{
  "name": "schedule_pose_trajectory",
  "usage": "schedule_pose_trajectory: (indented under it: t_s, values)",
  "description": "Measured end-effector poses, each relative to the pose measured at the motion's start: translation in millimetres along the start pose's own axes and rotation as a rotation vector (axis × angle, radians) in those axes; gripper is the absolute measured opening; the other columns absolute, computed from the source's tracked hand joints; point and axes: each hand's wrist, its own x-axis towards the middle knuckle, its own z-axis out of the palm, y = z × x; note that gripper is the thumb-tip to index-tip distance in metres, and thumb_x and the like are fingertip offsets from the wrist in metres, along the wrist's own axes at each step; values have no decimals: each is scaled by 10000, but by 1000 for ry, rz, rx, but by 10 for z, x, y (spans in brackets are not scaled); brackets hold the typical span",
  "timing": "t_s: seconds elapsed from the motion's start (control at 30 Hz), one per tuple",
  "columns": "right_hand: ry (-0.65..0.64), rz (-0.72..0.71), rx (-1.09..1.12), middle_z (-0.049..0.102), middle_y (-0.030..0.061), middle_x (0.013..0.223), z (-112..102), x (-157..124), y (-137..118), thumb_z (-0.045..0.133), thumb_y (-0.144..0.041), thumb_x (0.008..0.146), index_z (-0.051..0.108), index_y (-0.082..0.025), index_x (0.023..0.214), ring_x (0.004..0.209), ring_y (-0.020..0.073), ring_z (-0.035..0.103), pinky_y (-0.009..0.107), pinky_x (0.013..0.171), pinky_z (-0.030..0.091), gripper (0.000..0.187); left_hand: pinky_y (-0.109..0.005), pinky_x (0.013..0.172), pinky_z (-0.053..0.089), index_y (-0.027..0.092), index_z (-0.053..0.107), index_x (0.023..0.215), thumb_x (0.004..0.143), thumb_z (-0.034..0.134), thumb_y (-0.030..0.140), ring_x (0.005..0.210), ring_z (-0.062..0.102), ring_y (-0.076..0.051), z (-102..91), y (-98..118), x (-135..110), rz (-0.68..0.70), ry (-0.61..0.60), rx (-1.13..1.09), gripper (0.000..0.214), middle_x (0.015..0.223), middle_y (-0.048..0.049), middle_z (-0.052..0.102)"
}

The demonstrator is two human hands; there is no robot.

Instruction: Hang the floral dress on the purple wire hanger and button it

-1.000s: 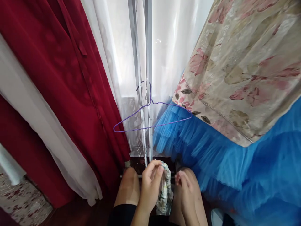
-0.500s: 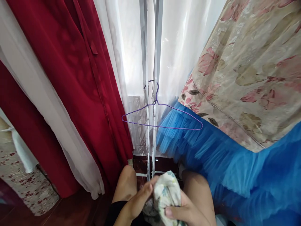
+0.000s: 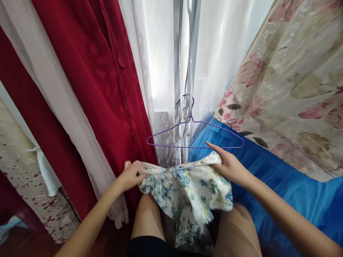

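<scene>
A white floral garment with blue, green and yellow print is stretched between my hands above my knees, its lower part hanging loose. My left hand pinches one end of its top edge. At the other end, my right hand grips the cloth, with the index finger pointing up toward the bottom bar of a purple hanger. That hanger hangs just beyond the garment from a pale metal rack and carries nothing. Whether the finger touches the bar I cannot tell.
Long red cloth and a pale sheer drape hang at the left. To the right are a beige floral dress and blue tulle. White curtains stand behind the rack. Dark red floor tiles show below left.
The garment has gone from a bunched bundle low between my hands to being spread wide. Both hands have moved apart and upward, toward the hanger. The view has shifted slightly left.
</scene>
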Motion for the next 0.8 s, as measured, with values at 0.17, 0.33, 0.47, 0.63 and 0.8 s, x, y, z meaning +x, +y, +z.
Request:
schedule_pose_trajectory:
  t_s: [0.17,0.33,0.47,0.63,0.8]
  values:
    - [-32,-49,-219,782,71,837,273,351,297,530,-148,786,761,-164,867,775,237,684,293,712,470,245,-511,1127,227,232,745,762,781,707,321,1263,505,-355,-202,681,636,415,-186,665,99,1146,-108,730]
    - [-42,-54,-264,666,32,605,521,300,186,476,-101,755,636,-181,626,598,187,585,265,592,377,220,-485,1107,289,205,701,828,878,576,311,1266,521,-321,141,1113,702,706,-200,858,171,1223,-101,684]
    - [-54,-74,-256,745,47,791,491,76,107,478,-85,752,751,-176,906,743,213,659,270,694,446,327,-319,899,456,200,634,980,869,601,333,967,639,-233,533,1195,654,744,-116,715,176,1011,-61,685]
    - [384,-48,-134,720,8,833,-11,-113,282,567,-122,766,342,-175,1581,680,194,611,294,700,473,847,-273,786,452,224,643,1122,867,630,355,844,659,-211,734,1077,645,639,117,705,287,938,-19,697]
    - [342,-37,-142,700,15,723,-594,69,301,648,-220,780,772,-157,1020,672,181,579,287,659,440,278,-266,875,456,197,698,999,939,570,383,930,671,-211,695,1113,679,712,70,662,234,993,-45,728]
